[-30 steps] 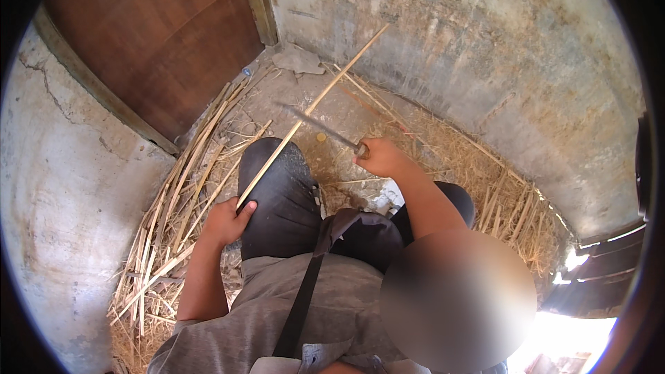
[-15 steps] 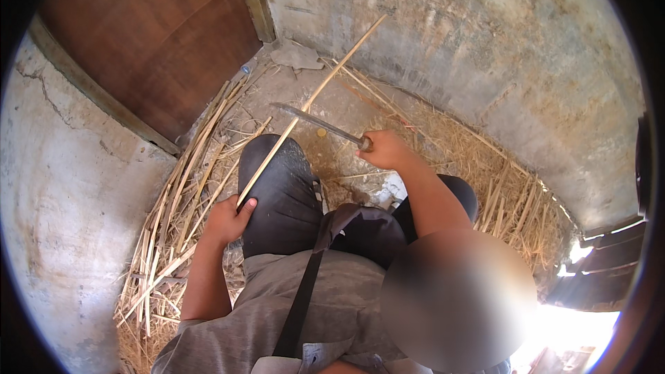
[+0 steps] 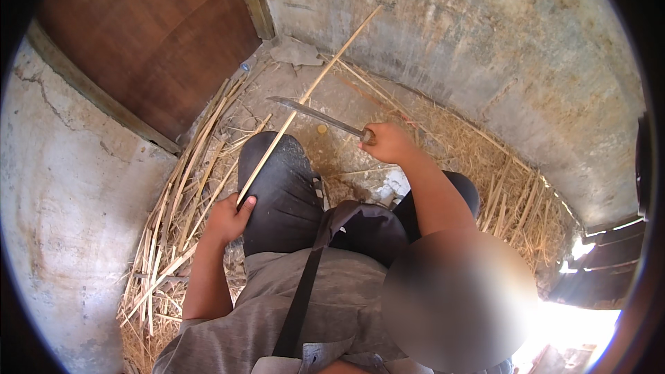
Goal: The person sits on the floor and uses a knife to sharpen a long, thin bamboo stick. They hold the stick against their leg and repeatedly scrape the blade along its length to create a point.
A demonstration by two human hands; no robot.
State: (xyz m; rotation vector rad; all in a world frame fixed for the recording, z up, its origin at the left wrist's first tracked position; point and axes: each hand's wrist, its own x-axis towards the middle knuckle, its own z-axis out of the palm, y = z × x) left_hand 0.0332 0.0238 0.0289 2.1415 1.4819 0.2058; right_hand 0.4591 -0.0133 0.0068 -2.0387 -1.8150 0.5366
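Observation:
A long, pale strip that looks like split bamboo point(image 3: 320, 79) slants from beside my left knee up and away toward the far wall. Its near end is gripped by my left hand point(image 3: 228, 219), thumb on top, against the outside of my left thigh. My right hand point(image 3: 386, 143) is wrapped round the handle of a long knife point(image 3: 322, 116) with a slightly curved, dull metal blade. The blade points left and crosses the strip just beyond my knee, seemingly touching it.
Several long strips point(image 3: 197, 159) lie in a heap at the left by the wall and brown door point(image 3: 152, 34). Shavings and more strips point(image 3: 502, 201) cover the floor at the right. A rough plaster wall point(image 3: 471, 34) bounds the far side. A yellow disc point(image 3: 321, 129) lies on the floor.
The strip's far end has swung slightly left. My right hand and the knife have shifted a little farther away along the strip. My left hand keeps its grip in nearly the same place.

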